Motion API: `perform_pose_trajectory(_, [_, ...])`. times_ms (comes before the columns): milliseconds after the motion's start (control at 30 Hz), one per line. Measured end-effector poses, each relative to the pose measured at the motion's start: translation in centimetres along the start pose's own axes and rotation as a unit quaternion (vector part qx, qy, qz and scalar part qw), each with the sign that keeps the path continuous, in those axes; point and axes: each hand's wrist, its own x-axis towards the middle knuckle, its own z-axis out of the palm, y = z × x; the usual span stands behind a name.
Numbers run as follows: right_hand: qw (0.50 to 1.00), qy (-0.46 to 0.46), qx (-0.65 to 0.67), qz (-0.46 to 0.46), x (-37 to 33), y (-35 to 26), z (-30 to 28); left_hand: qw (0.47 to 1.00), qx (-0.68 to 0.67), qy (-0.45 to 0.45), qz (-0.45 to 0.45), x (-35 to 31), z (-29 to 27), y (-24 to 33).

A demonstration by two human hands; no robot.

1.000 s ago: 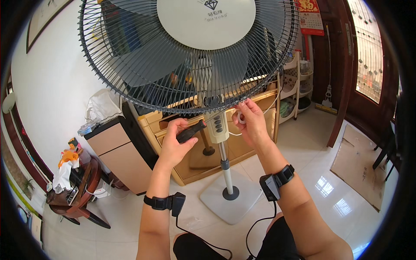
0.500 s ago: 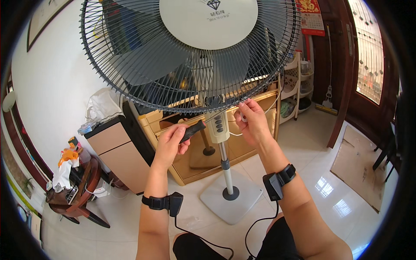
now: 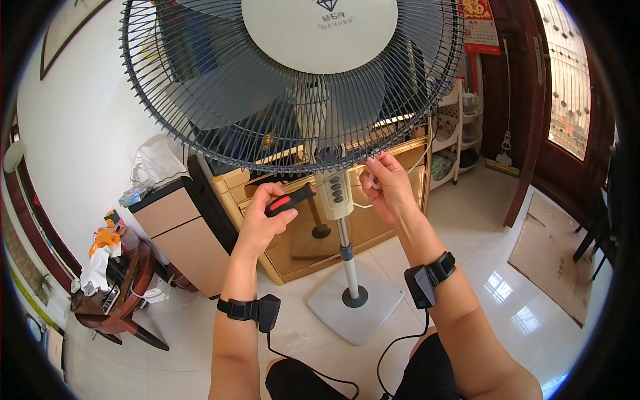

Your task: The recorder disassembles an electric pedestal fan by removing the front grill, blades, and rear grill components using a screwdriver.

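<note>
Screwdriver [image 3: 291, 201] with a chunky black handle striped in red sits just left of the frame's centre, grasped by the bare left hand [image 3: 257, 224]. Its long axis slants up and rightward, toward the dark wire fan guard [image 3: 293, 172]. The bare right hand [image 3: 391, 191], nearer the guard, pinches at its lower rim and holds a small white piece [image 3: 375, 183].

Left grip [image 3: 264, 223] on screwdriver [image 3: 288, 201], right grip [image 3: 389, 183] holding white ring [image 3: 376, 183]

Left fingers [image 3: 269, 190] curled; right fingers [image 3: 385, 163] pinched; forearms [image 3: 235, 347] outstretched.
</note>
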Motion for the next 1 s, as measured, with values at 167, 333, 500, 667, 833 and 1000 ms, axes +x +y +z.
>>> perform_pose_trajectory(167, [1.0,0.012,-0.017,0.002,0.1,0.3,0.2,0.992,-0.033,0.009,-0.119,0.5,-1.3,-0.1])
perform_pose_trajectory(333, [1.0,-0.002,-0.011,-0.003,0.1,0.2,-0.3,0.995,0.007,0.021,-0.094,0.4,0.7,-0.2])
perform_pose_trajectory(500, [1.0,0.0,-0.02,-0.01,0.1,0.2,-0.1,0.993,0.116,0.019,0.012,0.3,0.3,0.0])
perform_pose_trajectory(667, [0.999,0.001,-0.038,-0.03,0.3,0.6,-0.4,0.991,0.019,-0.082,-0.101,0.8,-1.8,-0.8])
perform_pose_trajectory(833, [0.999,0.013,-0.037,-0.024,0.3,0.5,-0.2,0.998,0.028,-0.052,0.012,0.2,0.4,-0.6])
perform_pose_trajectory(1000, [0.999,0.009,-0.036,-0.023,0.4,0.6,-0.3,0.981,0.13,-0.01,0.143,0.4,-1.1,-2.1])
